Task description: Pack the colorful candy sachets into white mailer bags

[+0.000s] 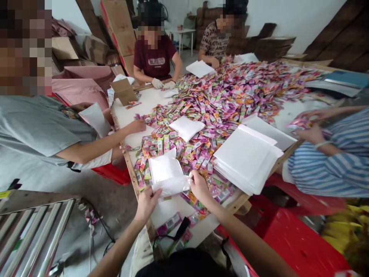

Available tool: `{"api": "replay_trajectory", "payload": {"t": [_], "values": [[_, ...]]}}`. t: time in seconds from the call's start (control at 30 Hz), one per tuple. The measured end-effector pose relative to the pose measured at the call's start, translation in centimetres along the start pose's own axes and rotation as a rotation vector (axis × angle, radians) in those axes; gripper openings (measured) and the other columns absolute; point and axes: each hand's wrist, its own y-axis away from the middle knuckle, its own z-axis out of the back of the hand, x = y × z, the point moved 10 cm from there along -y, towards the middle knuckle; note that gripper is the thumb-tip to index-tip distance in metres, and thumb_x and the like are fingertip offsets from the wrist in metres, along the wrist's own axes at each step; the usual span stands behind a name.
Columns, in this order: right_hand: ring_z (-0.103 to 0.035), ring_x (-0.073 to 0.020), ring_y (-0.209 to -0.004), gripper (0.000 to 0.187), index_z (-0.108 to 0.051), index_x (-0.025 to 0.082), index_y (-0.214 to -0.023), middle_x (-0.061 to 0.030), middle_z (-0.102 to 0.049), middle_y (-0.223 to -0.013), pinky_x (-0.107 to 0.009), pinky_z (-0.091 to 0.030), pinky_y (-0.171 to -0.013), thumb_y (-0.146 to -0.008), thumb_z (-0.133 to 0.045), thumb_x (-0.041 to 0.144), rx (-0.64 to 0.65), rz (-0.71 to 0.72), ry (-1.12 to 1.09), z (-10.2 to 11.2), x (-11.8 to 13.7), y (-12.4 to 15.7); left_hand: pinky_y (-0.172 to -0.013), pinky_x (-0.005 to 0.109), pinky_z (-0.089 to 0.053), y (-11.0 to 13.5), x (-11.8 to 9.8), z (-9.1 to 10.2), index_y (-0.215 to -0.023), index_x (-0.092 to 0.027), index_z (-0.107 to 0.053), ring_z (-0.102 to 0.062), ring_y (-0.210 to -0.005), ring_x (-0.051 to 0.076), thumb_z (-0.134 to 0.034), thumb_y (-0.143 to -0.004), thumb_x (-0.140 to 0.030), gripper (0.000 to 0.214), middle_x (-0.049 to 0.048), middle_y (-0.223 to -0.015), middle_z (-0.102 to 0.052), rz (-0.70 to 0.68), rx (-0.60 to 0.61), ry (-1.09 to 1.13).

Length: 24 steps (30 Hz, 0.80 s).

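Note:
A white padded envelope (166,168) lies on the heap of small colourful packets (219,104), its shiny near end stretched between my hands. My left hand (147,204) pinches the near left corner of that end. At the right corner, my right hand (198,185) grips it between thumb and fingers. Another filled white envelope (187,127) rests on the packets just beyond. To the right of my right hand is a stack of flat white envelopes (245,157). Several loose packets (170,224) lie near the table's front edge.
Co-workers sit around the wood-edged table (129,169); one reaches in from the left with a hand (138,125), another holds packets at the right. A small open cardboard box (123,92) stands at the far left corner. A roller conveyor (37,234) is at lower left, red stools (300,242) at lower right.

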Motion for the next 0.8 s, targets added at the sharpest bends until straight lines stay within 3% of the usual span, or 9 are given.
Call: {"api": "replay_trajectory", "payload": {"t": [0.1,0.17,0.23,0.33,0.47,0.53,0.6,0.7,0.8], "values": [[-0.052,-0.0173,-0.069,0.004,-0.042,0.022,-0.073,0.0001,-0.051,-0.069,-0.028,-0.038,-0.065,-0.076,-0.042,0.024,0.054,-0.054,-0.069,-0.5,-0.2,-0.4,-0.059,0.027,-0.044,-1.2,1.1,-0.1,-0.058,-0.017,-0.053,-0.056,-0.063,0.016,-0.06,-0.07,-0.04,0.027,0.002,-0.068,-0.055,0.052,-0.023,0.016],[-0.054,-0.0179,-0.071,0.016,-0.048,0.021,-0.088,-0.0004,-0.056,-0.075,-0.029,-0.04,-0.067,-0.075,-0.049,0.031,0.083,-0.145,-0.149,-0.8,-0.7,-0.3,-0.061,0.029,-0.046,-1.9,2.8,-0.2,-0.066,-0.017,-0.052,-0.057,-0.065,0.018,-0.065,-0.062,-0.037,0.024,0.0011,-0.068,-0.056,0.146,-0.037,0.128],[-0.056,-0.019,-0.073,0.039,-0.049,0.021,-0.103,-0.0016,-0.06,-0.081,-0.03,-0.041,-0.068,-0.068,-0.06,0.035,0.119,-0.212,-0.216,-1.3,-0.8,-0.1,-0.064,0.032,-0.049,-2.1,4.4,-0.4,-0.078,-0.016,-0.052,-0.061,-0.07,0.021,-0.07,-0.055,-0.041,0.038,0.0035,-0.073,-0.062,0.265,-0.053,0.314],[-0.055,-0.0186,-0.071,0.032,-0.057,0.018,-0.089,-0.0024,-0.06,-0.077,-0.029,-0.04,-0.064,-0.062,-0.067,0.033,0.23,-0.233,-0.426,-2.7,0.4,0.5,-0.064,0.034,-0.05,-1.4,5.4,-1.1,-0.086,-0.014,-0.054,-0.063,-0.074,0.024,-0.077,-0.045,-0.049,0.059,0.0078,-0.079,-0.066,0.43,-0.038,0.562],[-0.052,-0.0132,-0.061,0.025,-0.058,0.019,-0.077,0.0009,-0.058,-0.069,-0.025,-0.038,-0.057,-0.064,-0.067,0.038,0.334,-0.265,-1.014,-3.2,2.8,0.8,-0.043,0.025,-0.041,1.5,2.3,-4.2,-0.077,-0.015,-0.06,-0.051,-0.042,0.013,-0.077,-0.05,-0.053,0.049,-0.0001,-0.053,-0.058,0.575,0.303,0.874],[-0.051,-0.012,-0.058,0.023,-0.059,0.019,-0.074,0.0016,-0.057,-0.067,-0.024,-0.037,-0.056,-0.065,-0.069,0.038,0.361,-0.211,-1.077,-2.0,4.2,-0.2,-0.035,0.023,-0.033,2.0,-0.1,-4.5,-0.071,-0.016,-0.06,-0.04,-0.032,0.009,-0.078,-0.053,-0.05,0.043,-0.0027,-0.043,-0.051,0.574,0.396,0.976],[-0.052,-0.0132,-0.061,0.018,-0.061,0.02,-0.073,0.0011,-0.058,-0.067,-0.025,-0.039,-0.058,-0.069,-0.065,0.037,0.317,-0.08,-0.944,0.6,5.5,-2.4,-0.038,0.025,-0.036,0.2,-2.2,-3.2,-0.073,-0.017,-0.061,-0.046,-0.035,0.012,-0.081,-0.049,-0.042,0.04,-0.0012,-0.047,-0.056,0.525,0.335,1.079],[-0.056,-0.0161,-0.075,0.023,-0.061,0.025,-0.096,-0.0013,-0.062,-0.089,-0.029,-0.043,-0.069,-0.076,-0.058,0.035,0.093,0.1,-0.69,6.0,6.4,-6.9,-0.048,0.028,-0.044,-5.8,-4.7,-0.3,-0.081,-0.02,-0.062,-0.057,-0.05,0.017,-0.083,-0.046,-0.032,0.043,-0.0007,-0.061,-0.063,0.431,0.143,1.193],[-0.058,-0.0171,-0.082,0.041,-0.05,0.024,-0.115,-0.0062,-0.06,-0.107,-0.031,-0.047,-0.07,-0.076,-0.055,0.035,-0.064,0.12,-0.579,10.0,4.9,-11.1,-0.037,0.024,-0.032,-12.4,-5.2,1.8,-0.066,-0.02,-0.054,-0.044,-0.038,0.011,-0.08,-0.049,-0.037,0.035,-0.0063,-0.044,-0.048,0.368,-0.07,1.114]]}}
